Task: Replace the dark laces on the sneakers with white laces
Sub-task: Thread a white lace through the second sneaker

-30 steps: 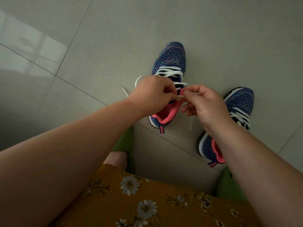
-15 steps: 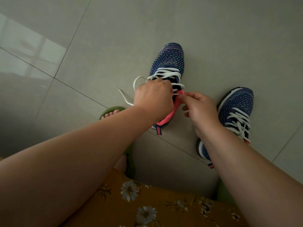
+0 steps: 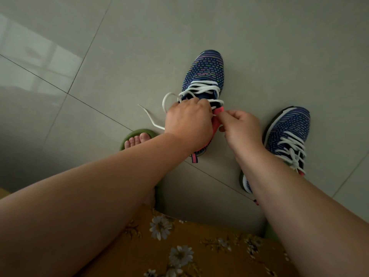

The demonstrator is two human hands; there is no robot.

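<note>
Sneakers: both stand on the tiled floor (image 3: 119,47), just ahead of the person's knees, and no dark lace shows anywhere in view.
Near sneaker (image 3: 289,134): on the right, partly behind the right forearm; its white lace looks crossed all the way up and knotted, so I judge it finished.
Left hand (image 3: 188,121): fingers curled over the collar of the far sneaker, seemingly gripping the lace near the top eyelets; the exact pinch is hidden beneath the knuckles.
Right hand (image 3: 240,128): fingers pinched together on the pink tongue (image 3: 218,110), or on lace right beside it; I cannot tell which.
Far sneaker (image 3: 205,76): toe pointing away, white lace (image 3: 201,89) crossed over the lower eyelets, one loose end (image 3: 153,120) looping out left onto the floor.
Step in hand: probably the topmost eyelets or the tie.
Doing it well: keep the tongue flat and centred, draw slack evenly from both sides, match the two free ends before knotting.
Risk: a trapped loop tightening unevenly.
</note>
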